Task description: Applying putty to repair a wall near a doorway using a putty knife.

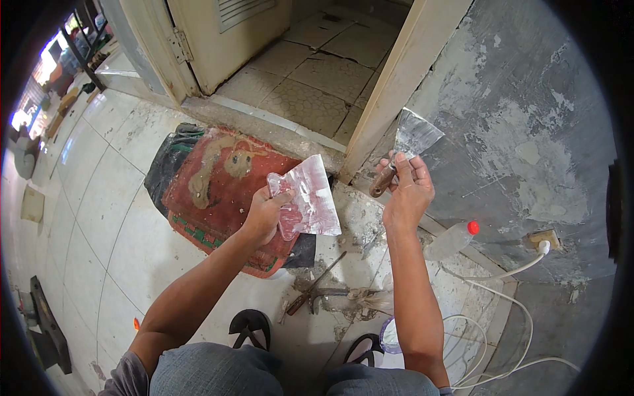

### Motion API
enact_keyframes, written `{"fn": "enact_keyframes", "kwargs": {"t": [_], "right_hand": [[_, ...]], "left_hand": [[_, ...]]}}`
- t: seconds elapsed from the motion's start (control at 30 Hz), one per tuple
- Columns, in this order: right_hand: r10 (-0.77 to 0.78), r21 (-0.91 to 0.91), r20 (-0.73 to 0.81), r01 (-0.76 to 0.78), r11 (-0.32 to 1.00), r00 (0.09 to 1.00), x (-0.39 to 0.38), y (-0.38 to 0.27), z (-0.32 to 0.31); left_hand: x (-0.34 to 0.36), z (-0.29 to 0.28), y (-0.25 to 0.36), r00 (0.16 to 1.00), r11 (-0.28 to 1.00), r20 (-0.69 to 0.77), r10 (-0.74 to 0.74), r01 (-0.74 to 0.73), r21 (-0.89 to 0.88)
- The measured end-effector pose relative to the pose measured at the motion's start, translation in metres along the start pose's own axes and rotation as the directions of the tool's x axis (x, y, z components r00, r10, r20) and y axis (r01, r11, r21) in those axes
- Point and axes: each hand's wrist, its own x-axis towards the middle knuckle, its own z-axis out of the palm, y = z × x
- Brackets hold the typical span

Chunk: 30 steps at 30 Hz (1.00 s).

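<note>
**Patchy wall (528,132), with spreader (310,198) and knife (416,134) in hand**

The grey wall fills the right side, roughly patched with paler stuff. The tiled floor (86,204) is dirty near it and leads up to an open door (238,49). Before the sill (264,129) lies a red mat (231,191), smeared brown; its edges could catch a toe.

A white cord (522,268) loops over the floor beside the right forearm. A foot set down there could snag it and tug the plug (543,247) out. The clear bottle (452,242) at the wall's foot might topple if the right elbow swings wide.

The spreader is over the mat's edge in the left hand (264,214), thumb on top, the other fingers closed beneath and mostly hidden. Should that wrist tip, any loose smear on its face could drop.

By the door frame, the right hand (409,191) pinches the knife near the handle's top, blade upward. Pressed hard, so light a hold might let it twist.

Ahead of the sandals (249,321) lie a hammer (333,292) and a screwdriver (305,296); a careless forward step could roll one underfoot.
</note>
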Motion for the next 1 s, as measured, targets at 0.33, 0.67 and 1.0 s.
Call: {"fn": "enact_keyframes", "kwargs": {"t": [0.33, 0.67, 1.0], "right_hand": [[-0.065, 0.023, 0.004, 0.064, 0.998, 0.998, 0.004, -0.027, 0.014], [-0.104, 0.033, 0.020, 0.104, 0.994, 0.994, 0.006, -0.045, 0.023], [-0.120, 0.007, 0.041, 0.119, 0.993, 0.992, 0.008, -0.059, 0.030]], "left_hand": [[0.003, -0.002, -0.002, 1.000, 1.000, -0.001, 0.017, -0.016, 0.018], [0.001, -0.002, 0.000, 0.999, 0.999, 0.017, 0.031, -0.032, 0.040], [0.002, -0.001, -0.002, 0.999, 0.999, 0.028, 0.031, -0.031, 0.010]]}}
